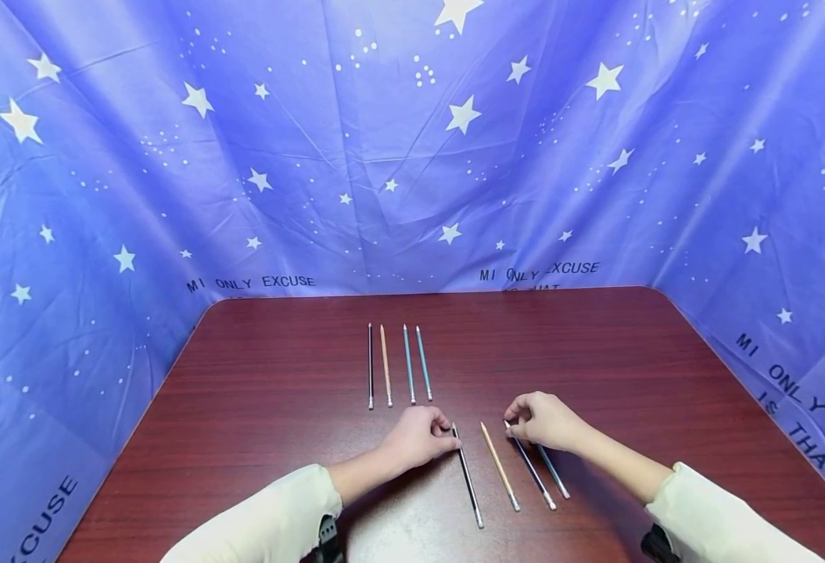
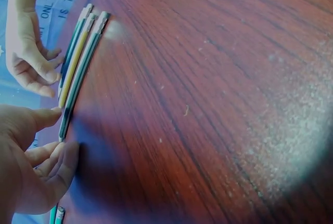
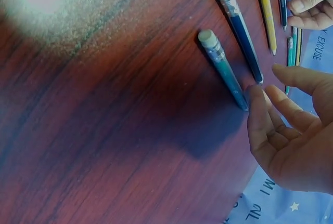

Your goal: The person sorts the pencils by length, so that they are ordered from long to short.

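Left hand (image 1: 417, 438) fingers touching black pencil (image 1: 468, 475) tip, right hand (image 1: 544, 421) fingers seemingly relaxed at teal pencil (image 3: 223, 68)

On the dark wooden table (image 2: 218, 99), three pencils (image 2: 78, 63) lie close together side by side. The left hand (image 2: 26, 156) touches the tip of the nearest one with its thumb (image 2: 44, 117), while the right hand (image 2: 28, 57) rests beside the pencils' far edge.
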Tool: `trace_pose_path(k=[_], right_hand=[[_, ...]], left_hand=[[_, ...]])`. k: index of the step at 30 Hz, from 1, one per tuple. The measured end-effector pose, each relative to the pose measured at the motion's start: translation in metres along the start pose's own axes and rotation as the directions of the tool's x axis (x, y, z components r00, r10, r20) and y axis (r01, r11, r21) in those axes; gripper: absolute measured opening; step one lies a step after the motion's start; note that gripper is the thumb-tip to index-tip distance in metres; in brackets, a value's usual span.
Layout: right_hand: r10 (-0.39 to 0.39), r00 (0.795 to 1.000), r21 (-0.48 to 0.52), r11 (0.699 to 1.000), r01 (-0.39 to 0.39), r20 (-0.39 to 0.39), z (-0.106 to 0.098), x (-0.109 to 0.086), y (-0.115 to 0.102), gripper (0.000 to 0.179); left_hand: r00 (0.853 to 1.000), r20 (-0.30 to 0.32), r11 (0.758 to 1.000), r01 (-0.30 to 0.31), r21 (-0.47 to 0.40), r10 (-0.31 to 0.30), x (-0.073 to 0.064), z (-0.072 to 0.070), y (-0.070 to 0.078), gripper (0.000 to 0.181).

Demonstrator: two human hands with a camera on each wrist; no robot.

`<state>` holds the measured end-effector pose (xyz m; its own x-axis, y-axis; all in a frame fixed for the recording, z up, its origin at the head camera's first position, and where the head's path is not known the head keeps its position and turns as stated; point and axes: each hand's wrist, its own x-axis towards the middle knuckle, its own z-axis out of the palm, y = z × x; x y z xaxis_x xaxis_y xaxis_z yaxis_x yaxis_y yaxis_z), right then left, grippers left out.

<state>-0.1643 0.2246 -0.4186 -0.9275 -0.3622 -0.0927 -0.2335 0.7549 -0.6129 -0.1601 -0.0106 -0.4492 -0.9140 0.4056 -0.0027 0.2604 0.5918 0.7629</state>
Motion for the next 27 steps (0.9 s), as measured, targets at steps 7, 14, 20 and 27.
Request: trace_pose_path(k=[7, 14, 20, 27], right_hand=[[-0.007, 1.0, -0.068, 0.998, 0.005, -0.023, 0.005, 0.0, 0.001, 0.018], [0.039, 0.999, -0.084, 0.996, -0.042, -0.035, 0.012, 0.0, 0.001, 0.018], [0.033, 0.999, -0.093, 0.995, -0.037, -0.042, 0.014, -0.002, -0.003, 0.02], [0.01, 0.998, -0.148, 0.989, -0.018, -0.054, 0.015, -0.003, -0.004, 0.025]], left_hand=[[0.999, -0.031, 0.991, -0.007, 0.135, 0.011, 0.001, 0.004, 0.002, 0.03], [0.998, -0.065, 0.976, 0.002, 0.218, 0.012, 0.003, 0.008, 0.002, 0.035], [0.996, -0.086, 0.975, 0.013, 0.224, 0.006, 0.005, 0.009, 0.002, 0.031], [0.997, -0.043, 0.998, 0.064, 0.011, -0.063, 0.007, 0.008, 0.003, 0.019]])
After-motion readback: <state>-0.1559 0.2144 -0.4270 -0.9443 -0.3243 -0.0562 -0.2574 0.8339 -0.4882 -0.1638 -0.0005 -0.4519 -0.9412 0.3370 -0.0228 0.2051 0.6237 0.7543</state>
